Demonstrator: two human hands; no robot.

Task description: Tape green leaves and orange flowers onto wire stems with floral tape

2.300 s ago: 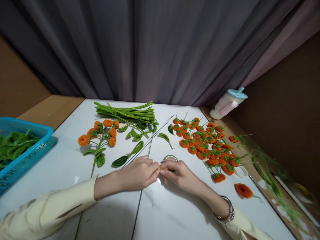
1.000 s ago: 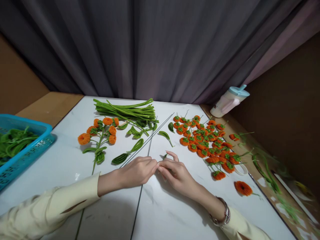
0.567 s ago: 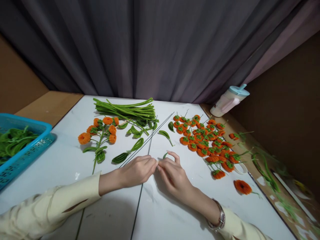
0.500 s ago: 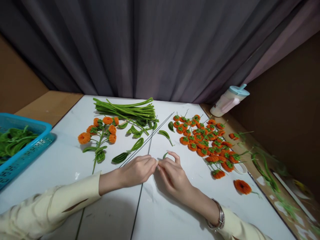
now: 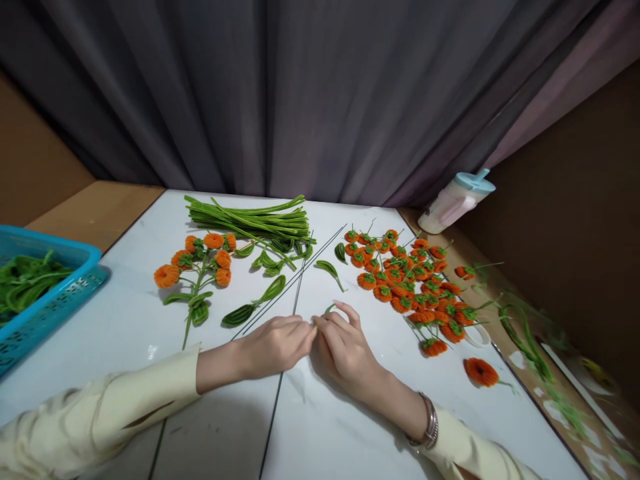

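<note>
My left hand (image 5: 283, 341) and my right hand (image 5: 345, 348) meet fingertip to fingertip over the middle of the white table. A curved green pipe-cleaner piece (image 5: 331, 309) pokes up beside the right hand's fingers, which are pinched on it. The left fingers are closed too, but what lies between them is hidden. Beyond the hands lie a single fuzzy green leaf (image 5: 330, 272) and a pair of joined leaves (image 5: 255, 303). Thin dark wires (image 5: 295, 277) run diagonally behind the left hand. Left of them lies a branch with orange fuzzy flowers (image 5: 200, 267).
A bundle of green pipe cleaners (image 5: 250, 220) lies at the back. Many orange flower heads (image 5: 405, 277) cover the right side, with one loose flower (image 5: 481, 372) nearer. A blue basket (image 5: 55, 293) of green pieces stands left, a lidded cup (image 5: 455, 203) back right.
The hands stay together in nearly the same place, with only slight shifts of the fingers. The whole view has moved a little; nothing has visibly been put down or picked up.
</note>
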